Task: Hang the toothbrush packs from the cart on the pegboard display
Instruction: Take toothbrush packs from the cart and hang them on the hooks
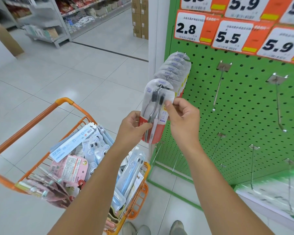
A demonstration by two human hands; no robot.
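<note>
Step in hand: I judged I was threading one toothbrush pack onto the loaded peg hook at the left edge of the green pegboard
Left hand: my grip was curled round the pack's lower red end, thumb across the front
Right hand: my grip pinched the pack's right edge, near the brush heads
Pack: upright, its hang hole at the hook's tip, just in front of the hung row
Doing it well: I should have kept the card square to the hook, then slid it back flush against the row
Cart: orange, lower left, more packs heaped inside
Empty hooks: to the right, waiting
</note>
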